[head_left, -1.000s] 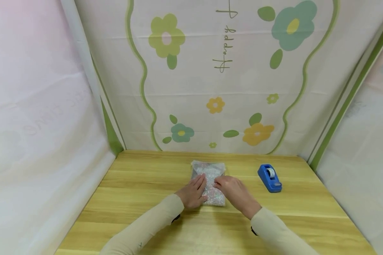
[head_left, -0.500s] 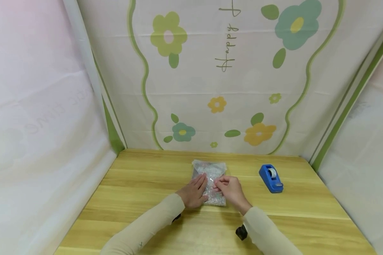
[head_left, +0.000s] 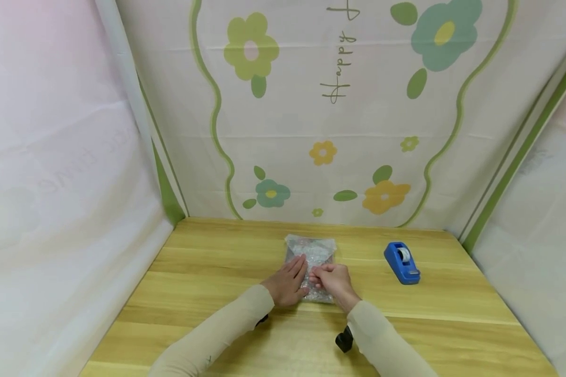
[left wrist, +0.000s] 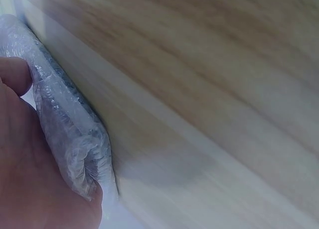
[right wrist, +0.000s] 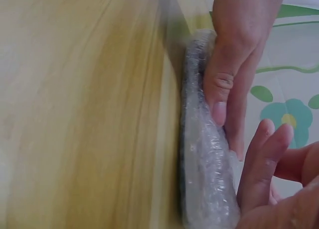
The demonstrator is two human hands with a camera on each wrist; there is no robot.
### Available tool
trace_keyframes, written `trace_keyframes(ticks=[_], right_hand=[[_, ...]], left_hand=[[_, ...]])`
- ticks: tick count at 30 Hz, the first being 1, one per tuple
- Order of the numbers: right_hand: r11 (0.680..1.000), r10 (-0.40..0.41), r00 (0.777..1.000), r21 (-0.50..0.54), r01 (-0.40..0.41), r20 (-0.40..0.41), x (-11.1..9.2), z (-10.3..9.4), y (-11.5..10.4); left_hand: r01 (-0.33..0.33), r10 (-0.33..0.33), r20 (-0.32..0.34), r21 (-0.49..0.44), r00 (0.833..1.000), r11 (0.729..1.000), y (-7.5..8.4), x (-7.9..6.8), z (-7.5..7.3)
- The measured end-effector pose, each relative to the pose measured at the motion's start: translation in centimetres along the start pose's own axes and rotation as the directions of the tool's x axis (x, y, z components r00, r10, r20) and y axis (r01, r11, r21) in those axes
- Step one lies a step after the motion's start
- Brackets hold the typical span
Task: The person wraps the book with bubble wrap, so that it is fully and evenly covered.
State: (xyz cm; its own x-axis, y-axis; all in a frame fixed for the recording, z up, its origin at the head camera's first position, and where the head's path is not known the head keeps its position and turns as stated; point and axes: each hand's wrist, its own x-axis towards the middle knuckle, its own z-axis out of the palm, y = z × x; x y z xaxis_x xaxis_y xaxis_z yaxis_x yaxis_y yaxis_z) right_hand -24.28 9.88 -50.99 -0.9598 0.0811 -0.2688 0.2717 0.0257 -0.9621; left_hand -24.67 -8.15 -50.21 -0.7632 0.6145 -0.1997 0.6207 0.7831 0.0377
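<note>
A flat packet in clear bubble wrap lies on the wooden table, its flap folded over the top. Across its left side rests my left hand, fingers straight and pressing down. My right hand is over the right half, fingers bent and thumb close to the index fingertip at the wrap's surface; I cannot tell what lies between them. In the left wrist view the packet's rolled wrap edge shows beside the left hand. Seen edge-on in the right wrist view, the wrap runs between both hands.
A blue tape dispenser with a roll of tape stands on the table, right of the packet. A flower-printed cloth hangs behind the table, and pale cloth sides enclose it left and right.
My right hand has moved left over the packet from its right edge, turning so its fingers show more. My left hand stays in place on the packet.
</note>
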Motion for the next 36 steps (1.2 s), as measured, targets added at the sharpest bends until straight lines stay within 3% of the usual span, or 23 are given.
trace_keyframes(ticks=[14, 21, 36], right_hand=[[0.998, 0.015, 0.998, -0.057, -0.018, -0.060, 0.1, 0.6, 0.7], [0.992, 0.020, 0.995, -0.121, -0.032, -0.099, 0.3, 0.9, 0.6], [0.984, 0.044, 0.993, -0.168, -0.061, -0.106, 0.5, 1.2, 0.6]], left_hand=[[-0.004, 0.004, 0.005, -0.015, 1.000, 1.000, -0.1, 0.1, 0.3], [-0.007, 0.007, 0.009, 0.027, 1.000, 1.000, -0.1, 0.2, 0.1], [0.000, 0.000, 0.029, -0.005, 1.000, 1.000, -0.3, 0.6, 0.3]])
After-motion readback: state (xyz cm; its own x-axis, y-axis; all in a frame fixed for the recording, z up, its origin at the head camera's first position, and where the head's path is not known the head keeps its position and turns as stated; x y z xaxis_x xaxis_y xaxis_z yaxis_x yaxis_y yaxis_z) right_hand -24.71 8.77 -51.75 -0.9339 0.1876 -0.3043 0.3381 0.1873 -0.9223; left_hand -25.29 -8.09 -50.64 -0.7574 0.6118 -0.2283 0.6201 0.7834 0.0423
